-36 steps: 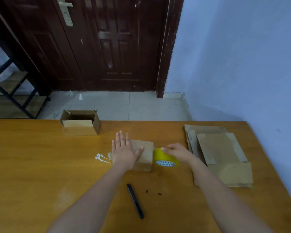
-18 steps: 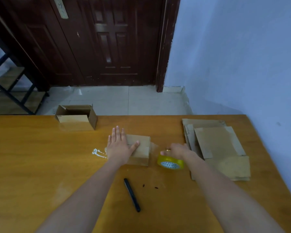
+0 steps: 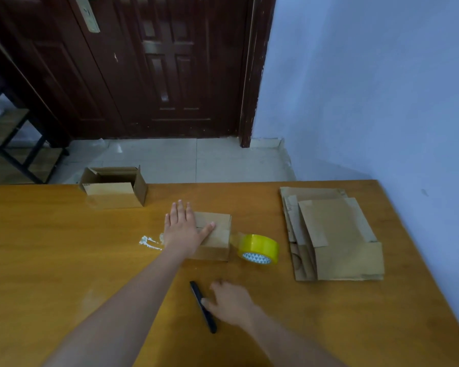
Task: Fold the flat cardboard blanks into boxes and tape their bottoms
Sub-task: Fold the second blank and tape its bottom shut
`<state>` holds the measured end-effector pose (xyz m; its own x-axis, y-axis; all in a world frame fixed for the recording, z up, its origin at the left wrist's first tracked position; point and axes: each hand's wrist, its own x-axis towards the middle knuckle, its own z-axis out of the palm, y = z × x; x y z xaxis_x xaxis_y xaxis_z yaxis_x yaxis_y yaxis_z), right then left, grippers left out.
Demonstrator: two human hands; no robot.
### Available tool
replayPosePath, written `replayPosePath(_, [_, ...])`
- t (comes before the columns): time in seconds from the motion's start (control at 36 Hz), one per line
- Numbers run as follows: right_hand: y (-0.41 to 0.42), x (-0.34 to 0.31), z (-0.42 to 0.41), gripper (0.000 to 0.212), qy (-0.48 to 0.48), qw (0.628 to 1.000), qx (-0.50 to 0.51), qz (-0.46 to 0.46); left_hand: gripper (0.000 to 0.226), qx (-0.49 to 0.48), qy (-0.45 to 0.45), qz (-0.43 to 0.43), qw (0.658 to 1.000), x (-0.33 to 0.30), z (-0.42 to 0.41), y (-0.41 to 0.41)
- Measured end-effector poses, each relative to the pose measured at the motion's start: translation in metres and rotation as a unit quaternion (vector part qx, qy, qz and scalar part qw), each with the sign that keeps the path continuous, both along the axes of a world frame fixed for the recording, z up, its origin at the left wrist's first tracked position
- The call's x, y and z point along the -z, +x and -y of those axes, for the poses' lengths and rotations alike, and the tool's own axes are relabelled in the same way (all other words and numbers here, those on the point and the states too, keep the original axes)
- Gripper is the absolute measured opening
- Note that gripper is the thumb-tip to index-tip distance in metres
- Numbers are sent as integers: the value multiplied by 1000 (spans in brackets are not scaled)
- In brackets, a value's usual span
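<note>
Nearest the camera, the right hand [image 3: 229,303] is low over the worktop [image 3: 64,274] w/ fingers reaching onto a black pen-like cutter [image 3: 203,307] that lies flat, pointing roughly away from the person; fingertips touch its middle, but the hand is blurred so can't tell if they're curled round it or just resting on it. Further out, the left hand [image 3: 182,229] lies flat, fingers straight & spread, pressing down on the left part of a small folded box [image 3: 214,235] standing near the worktop's centre, thumb stretched across its top along the flap seam. A strip of clear yellowish tape runs from the box's right side to a yellow tape roll [image 3: 259,249] sitting just beside it on the right, tilted so its core faces the person. Left of the left hand's wrist, a white smear [image 3: 150,242] marks the wood. To the right, well apart from the roll, a stack of flat cardboard blanks [image 3: 334,234] lies near the worktop's right edge, sheets overlapping unevenly. At the far edge, left of centre, an open finished box [image 3: 114,190] stands w/ top flaps up. Beyond the worktop: pale tiled floor [image 3: 170,160], a dark wooden door [image 3: 143,62], a blue-ish wall [image 3: 368,75] on the right, and a black-framed shelf [image 3: 11,139] at far left.
</note>
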<state>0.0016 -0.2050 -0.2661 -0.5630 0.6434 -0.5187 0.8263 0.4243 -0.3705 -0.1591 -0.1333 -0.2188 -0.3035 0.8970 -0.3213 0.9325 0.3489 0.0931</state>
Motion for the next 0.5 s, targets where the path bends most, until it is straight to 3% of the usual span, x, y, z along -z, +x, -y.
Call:
replayPosePath(0.08, [-26, 13, 15, 66, -62, 997, 5, 52, 96, 0, -9, 5, 1000, 1, -1, -1])
replayPosePath(0.22, [-39, 27, 29, 57, -30, 996, -7, 89, 90, 19, -15, -11, 1000, -8, -7, 1])
replayPosePath(0.31, [-28, 26, 27, 49, -43, 996, -12, 76, 75, 103, 51, -33, 993, -21, -12, 8])
replayPosePath(0.39, [-9, 24, 23, 39, -74, 996, -3, 50, 65, 221, 93, 18, 971, -30, -18, 17])
replayPosePath(0.44, [6, 19, 20, 35, -82, 996, 22, 15, 69, 281, 71, 57, 955, -33, -23, 22])
replayPosePath(0.5, [22, 15, 19, 28, -69, 995, 61, -38, 58, 333, 35, 71, 940, -34, -30, 26])
